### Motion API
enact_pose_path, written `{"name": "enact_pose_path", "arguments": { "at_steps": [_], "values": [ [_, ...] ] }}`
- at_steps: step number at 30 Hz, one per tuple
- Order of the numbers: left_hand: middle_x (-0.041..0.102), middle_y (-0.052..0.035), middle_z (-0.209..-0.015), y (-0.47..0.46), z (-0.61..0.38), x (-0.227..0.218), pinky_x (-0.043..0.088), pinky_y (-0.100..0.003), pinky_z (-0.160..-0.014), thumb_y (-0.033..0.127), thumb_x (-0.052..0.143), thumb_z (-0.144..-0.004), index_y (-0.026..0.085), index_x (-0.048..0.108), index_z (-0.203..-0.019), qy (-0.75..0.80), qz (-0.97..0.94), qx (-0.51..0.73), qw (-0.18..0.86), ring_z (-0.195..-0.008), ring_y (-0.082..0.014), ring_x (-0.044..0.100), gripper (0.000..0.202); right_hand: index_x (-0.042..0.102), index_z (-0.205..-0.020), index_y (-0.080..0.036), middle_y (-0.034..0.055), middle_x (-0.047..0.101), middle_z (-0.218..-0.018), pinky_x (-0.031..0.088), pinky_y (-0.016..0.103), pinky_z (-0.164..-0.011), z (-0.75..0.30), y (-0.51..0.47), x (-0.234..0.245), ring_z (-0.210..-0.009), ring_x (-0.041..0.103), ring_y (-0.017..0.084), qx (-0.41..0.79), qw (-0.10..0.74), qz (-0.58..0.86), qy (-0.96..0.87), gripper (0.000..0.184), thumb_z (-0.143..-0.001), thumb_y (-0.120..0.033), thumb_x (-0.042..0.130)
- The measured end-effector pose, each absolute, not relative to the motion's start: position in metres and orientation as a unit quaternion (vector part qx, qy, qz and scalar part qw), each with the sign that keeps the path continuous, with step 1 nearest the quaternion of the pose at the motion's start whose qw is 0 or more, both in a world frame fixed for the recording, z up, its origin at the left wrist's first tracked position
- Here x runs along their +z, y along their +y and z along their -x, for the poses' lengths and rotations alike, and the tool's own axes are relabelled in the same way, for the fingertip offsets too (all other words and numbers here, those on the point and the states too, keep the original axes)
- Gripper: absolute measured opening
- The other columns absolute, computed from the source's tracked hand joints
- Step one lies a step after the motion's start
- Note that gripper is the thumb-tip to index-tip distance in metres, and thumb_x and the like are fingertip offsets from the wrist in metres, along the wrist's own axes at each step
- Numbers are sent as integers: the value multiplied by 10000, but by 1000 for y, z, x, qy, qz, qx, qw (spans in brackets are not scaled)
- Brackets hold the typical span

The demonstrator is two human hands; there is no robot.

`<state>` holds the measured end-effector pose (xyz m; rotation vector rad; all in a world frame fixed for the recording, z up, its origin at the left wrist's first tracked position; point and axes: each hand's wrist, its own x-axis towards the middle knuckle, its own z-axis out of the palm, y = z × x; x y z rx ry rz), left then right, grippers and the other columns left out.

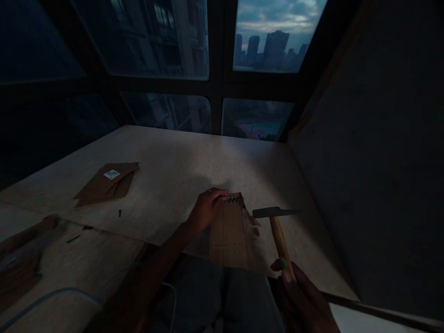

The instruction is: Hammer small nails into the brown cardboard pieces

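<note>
One hammer gripped by the right hand, right of one cardboard piece, touched at its far end by the left hand, left grip unclear

From the wearer's head we look forward and down; the lap lies nearest; left fingers and right fingers sit close; the counter stretches ahead; windows stand farthest off.

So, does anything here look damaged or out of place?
Yes: the cardboard piece by the left hand has a ragged, torn-looking flap jutting from its right side. A few small dark bits lie scattered on the tabletop to the left, looking stray.
</note>
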<state>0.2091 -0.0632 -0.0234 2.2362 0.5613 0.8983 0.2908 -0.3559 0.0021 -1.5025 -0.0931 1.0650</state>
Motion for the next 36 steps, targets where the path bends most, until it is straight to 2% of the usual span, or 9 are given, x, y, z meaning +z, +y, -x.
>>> {"name": "enact_pose_path", "arguments": {
  "at_steps": [3, 6, 14, 24, 29, 31, 33, 36],
  "values": [
    [773, -69, -1033, -62, -208, -29, 581, -355, -874, 236, 587, -943, 212, 726, -1057, 205, -853, 346, 333, -954, -198, 723, 182, 622, -1119, -247, -81, 350, -619, 299, 204, -475, -290, -352, 1, -520, 340, 93, 485, 605, 631, -25, 556, -782, -681, 710],
    [775, -65, -1028, -62, -208, -32, 587, -349, -865, 265, 579, -956, 219, 726, -1055, 197, -855, 344, 334, -948, -194, 726, 183, 608, -1127, -256, -77, 357, -641, 255, 201, -473, -290, -347, 3, -533, 319, 91, 504, 602, 618, -11, 548, -789, -676, 708],
    [775, -63, -1024, -64, -210, -32, 591, -341, -864, 260, 581, -958, 225, 726, -1058, 189, -851, 356, 337, -946, -189, 725, 179, 628, -1071, -238, -83, 332, -620, 279, 198, -491, -285, -333, 13, -544, 316, 94, 485, 612, 624, -18, 514, -772, -639, 747],
    [769, -59, -1045, -64, -209, -40, 592, -333, -878, 197, 608, -927, 219, 715, -1064, 177, -842, 353, 369, -974, -189, 728, 175, 591, -1122, -250, -102, 326, -599, 191, 182, -455, -287, -316, 32, -493, 232, 71, 475, 577, 662, -61, 546, -791, -670, 705],
    [750, -57, -1070, -65, -210, -44, 595, -331, -878, 184, 633, -906, 225, 649, -1185, 184, -814, 372, 405, -924, -171, 734, 283, 646, -1123, -225, -106, 306, -538, 174, 188, -409, -296, -301, 54, -442, 211, 65, 461, 560, 673, -148, 521, -822, -650, 681],
    [737, -59, -1089, -65, -211, -46, 589, -333, -881, 180, 646, -897, 230, 625, -1220, 187, -811, 381, 403, -910, -167, 732, 327, 673, -1135, -225, -93, 346, -519, 199, 194, -393, -298, -296, 60, -426, 253, 76, 448, 541, 688, -183, 516, -829, -641, 676],
    [728, -61, -1101, -65, -211, -47, 584, -336, -886, 176, 653, -893, 237, 606, -1248, 193, -811, 383, 397, -901, -165, 730, 363, 699, -1129, -219, -58, 443, -545, 306, 208, -423, -300, -291, 63, -462, 379, 107, 420, 529, 705, -218, 498, -843, -625, 666],
    [727, -53, -1090, -65, -212, -48, 583, -335, -880, 169, 653, -890, 247, 575, -1293, 204, -814, 377, 392, -883, -162, 726, 417, 715, -1114, -216, 11, 606, -706, 478, 253, -614, -304, -284, 65, -662, 571, 176, 373, 496, 724, -301, 467, -897, -611, 594]
  ]
}}
